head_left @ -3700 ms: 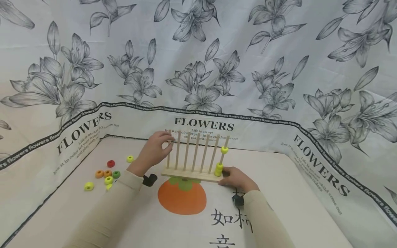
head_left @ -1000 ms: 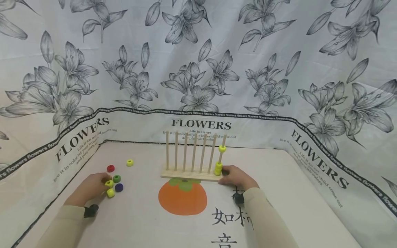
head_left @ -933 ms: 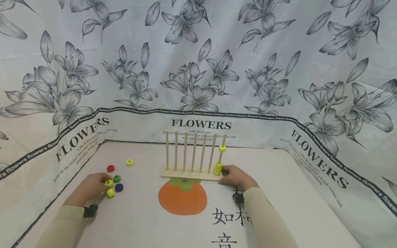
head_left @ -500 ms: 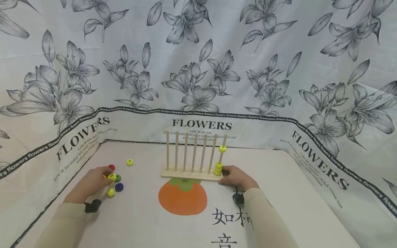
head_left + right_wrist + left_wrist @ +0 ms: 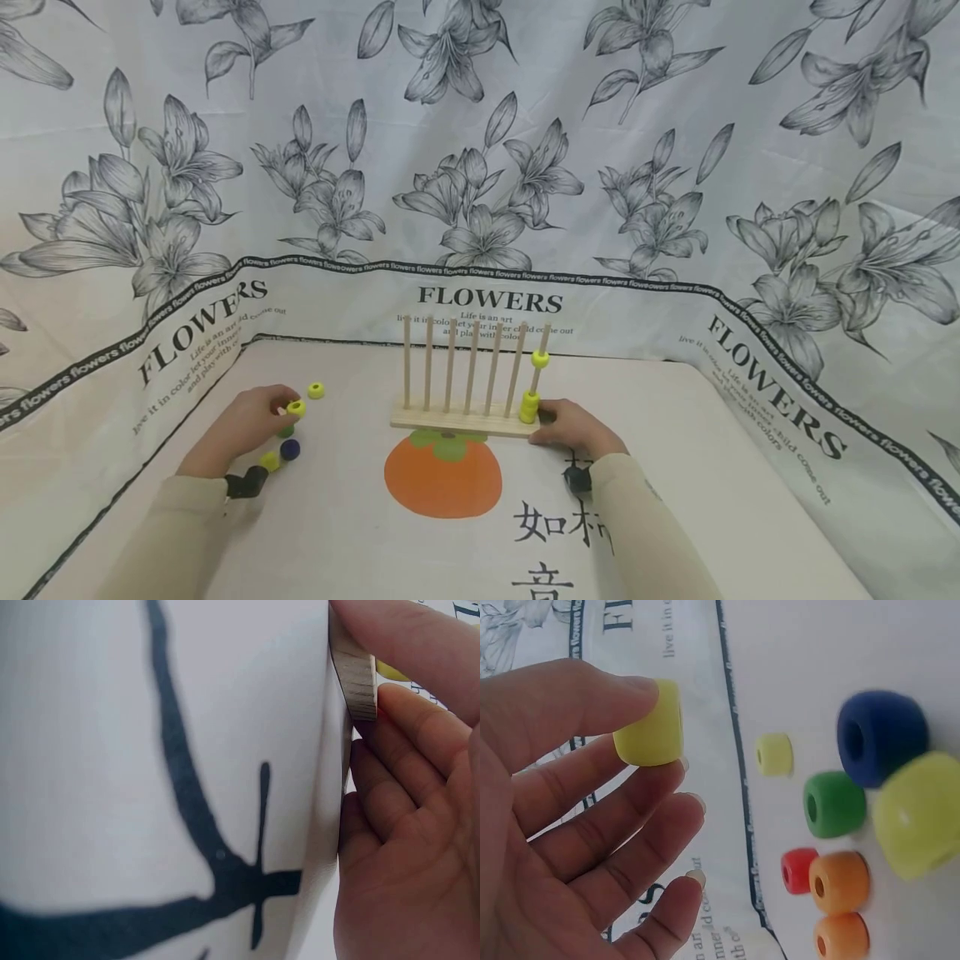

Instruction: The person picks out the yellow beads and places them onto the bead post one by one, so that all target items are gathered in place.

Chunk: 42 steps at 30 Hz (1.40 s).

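Observation:
Between thumb and fingers my left hand [image 5: 243, 427] pinches a yellow bead [image 5: 649, 733], lifted off the table; its other fingers are loosely bent. Below and beside it lie a blue bead [image 5: 883, 739], a green bead [image 5: 835, 804], a red bead [image 5: 800, 871], two orange beads [image 5: 840, 881] and another yellow bead [image 5: 919, 816]. My right hand [image 5: 576, 427] grips the right end of a wooden bead rack [image 5: 465, 422] with several upright rods. Yellow beads [image 5: 528, 407] are stacked low on its rightmost rod, and a separate yellow bead [image 5: 540, 360] sits higher up that rod.
One loose yellow bead [image 5: 316, 391] lies farther back on the table. The white cloth [image 5: 420, 558] carries a printed orange persimmon [image 5: 442, 482] and black characters. A flower-printed curtain [image 5: 487, 225] surrounds the table at the back and sides.
My left hand went from the rack's left rod to the loose beads, took hold of a yellow one and lifted it, moving rightward and away. My right hand stays at the rack.

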Each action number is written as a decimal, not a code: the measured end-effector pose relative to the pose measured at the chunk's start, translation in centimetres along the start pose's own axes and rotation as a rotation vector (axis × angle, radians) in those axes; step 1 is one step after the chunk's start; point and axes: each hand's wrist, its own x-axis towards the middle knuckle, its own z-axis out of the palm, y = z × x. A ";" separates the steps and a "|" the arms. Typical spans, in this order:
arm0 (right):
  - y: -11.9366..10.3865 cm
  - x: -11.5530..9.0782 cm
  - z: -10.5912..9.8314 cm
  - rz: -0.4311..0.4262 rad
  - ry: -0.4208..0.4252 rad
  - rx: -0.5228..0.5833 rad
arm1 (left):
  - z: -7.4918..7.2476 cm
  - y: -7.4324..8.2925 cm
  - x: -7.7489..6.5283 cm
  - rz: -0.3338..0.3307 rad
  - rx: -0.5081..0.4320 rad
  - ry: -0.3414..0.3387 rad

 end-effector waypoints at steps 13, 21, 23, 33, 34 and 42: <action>-0.1 -0.1 0.0 -0.008 0.000 0.003 | 0.4 3.3 1.3 0.070 -0.070 0.024; 0.1 0.0 0.1 -0.002 0.005 0.009 | 0.6 5.7 2.0 0.092 -0.075 0.040; 0.1 0.1 0.1 -0.006 0.007 0.004 | 0.6 6.2 2.2 0.101 -0.084 0.044; -0.2 -0.2 0.0 -0.016 0.000 -0.007 | 1.7 8.3 3.2 0.093 -0.106 0.052; -0.2 -0.2 0.0 -0.016 0.000 -0.007 | 1.8 8.6 3.2 0.093 -0.109 0.054; -0.1 -0.2 0.0 -0.005 0.004 -0.013 | 2.6 10.9 3.9 0.144 -0.124 0.065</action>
